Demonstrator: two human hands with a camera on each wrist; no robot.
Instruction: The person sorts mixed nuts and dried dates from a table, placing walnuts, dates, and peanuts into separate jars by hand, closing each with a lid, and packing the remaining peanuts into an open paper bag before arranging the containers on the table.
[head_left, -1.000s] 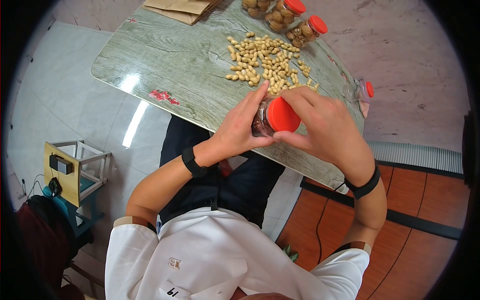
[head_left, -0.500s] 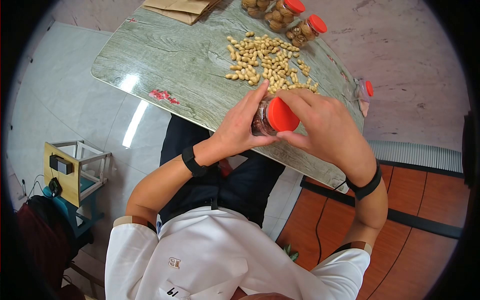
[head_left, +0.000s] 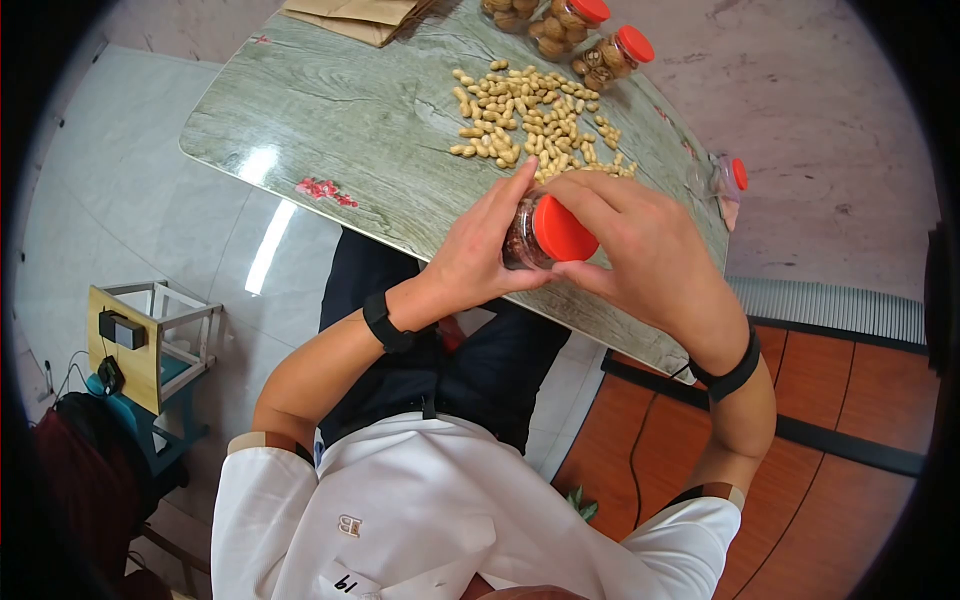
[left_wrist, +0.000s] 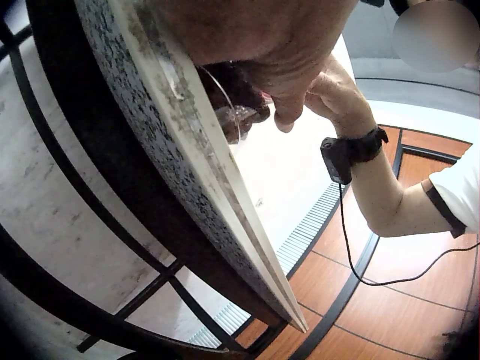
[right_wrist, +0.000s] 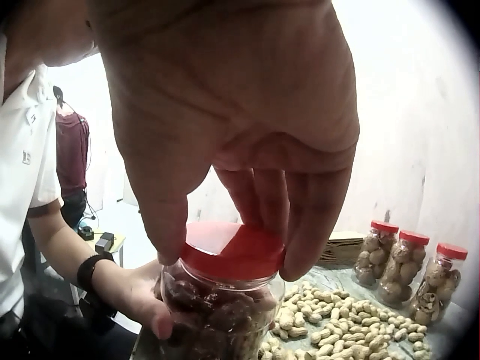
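A clear jar (head_left: 522, 238) of dark reddish-brown pieces is held over the near edge of the table, between both hands. My left hand (head_left: 472, 252) grips the body from the left, its thumb on the near side. From above, my right hand (head_left: 655, 250) grips the red lid (head_left: 566, 228), thumb on one side and fingers on the other. In the right wrist view the lid (right_wrist: 236, 264) sits level on the jar's mouth, and dark pieces (right_wrist: 214, 311) show through the wall. The left wrist view shows only part of the jar (left_wrist: 238, 120).
Loose unshelled peanuts (head_left: 535, 110) spread over the table (head_left: 320, 110) just beyond the jar. Red-lidded jars of walnuts (head_left: 608, 62) line the far side. Folded brown paper (head_left: 365, 15) lies at the far left, and another red-lidded clear jar (head_left: 725, 180) stands by the right edge.
The right hand's fingers and thumb have shifted slightly around the red lid. The left hand keeps its hold on the jar, which stays in nearly the same place.
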